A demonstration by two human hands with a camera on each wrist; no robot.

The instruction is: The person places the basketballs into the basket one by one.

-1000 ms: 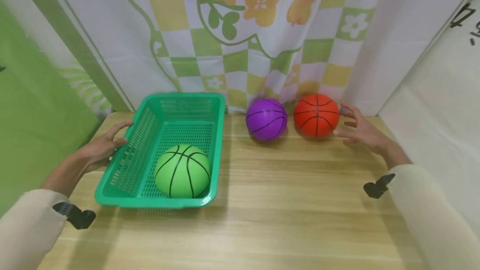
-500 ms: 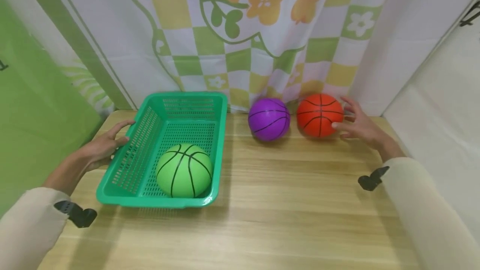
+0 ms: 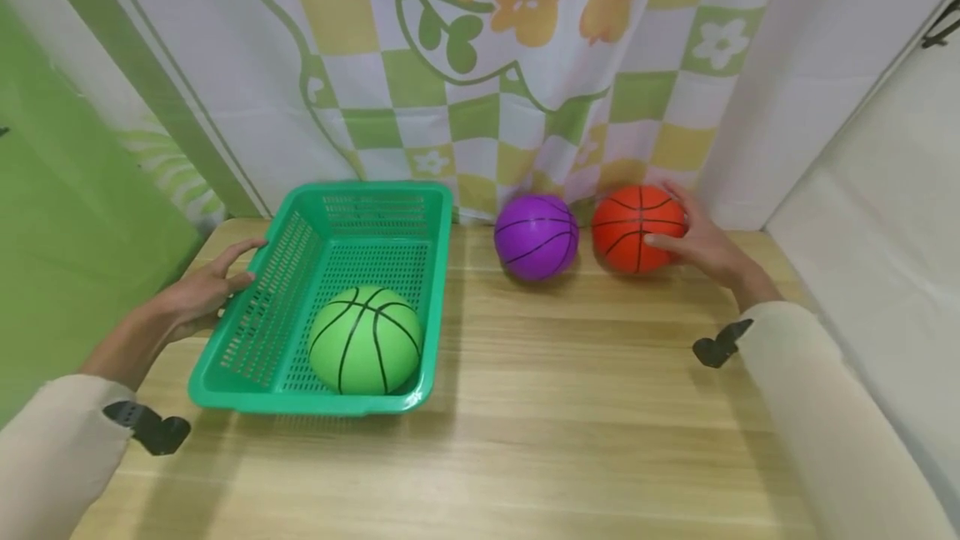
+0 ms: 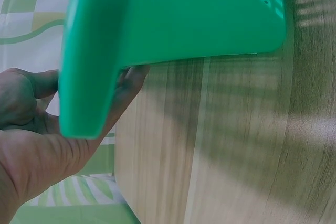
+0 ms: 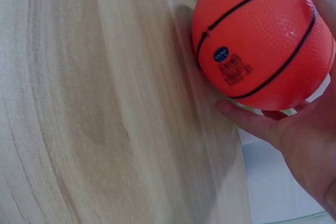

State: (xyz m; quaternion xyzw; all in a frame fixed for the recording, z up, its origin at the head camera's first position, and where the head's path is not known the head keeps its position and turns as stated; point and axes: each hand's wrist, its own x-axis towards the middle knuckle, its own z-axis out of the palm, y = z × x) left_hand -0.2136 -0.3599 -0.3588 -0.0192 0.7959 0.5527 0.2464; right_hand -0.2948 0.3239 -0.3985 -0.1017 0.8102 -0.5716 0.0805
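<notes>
My left hand [image 3: 202, 294] holds the left rim of a green plastic basket [image 3: 315, 402], with fingers on both sides of the rim in the left wrist view. A light green toy basketball [image 3: 365, 342] lies inside, by the basket's front right corner. At the back right, my right hand [image 3: 708, 244] spreads around the right side of a red toy basketball [image 3: 630, 232]. Its thumb lies over the ball's front in the head view. One straight finger reaches beside the ball's lower edge in the right wrist view; the other fingers are partly hidden. The red ball rests on the table.
A purple toy basketball [image 3: 536, 237] sits just left of the red one, near the table's back edge. Behind hangs a checked, flowered curtain [image 3: 480, 115]. A white panel [image 3: 877, 215] bounds the wooden table [image 3: 570, 407] on the right, green cloth [image 3: 67, 232] on the left.
My right hand has moved left, from beside the red basketball onto its right side. The left hand stays at the basket rim. The balls and basket have not visibly moved.
</notes>
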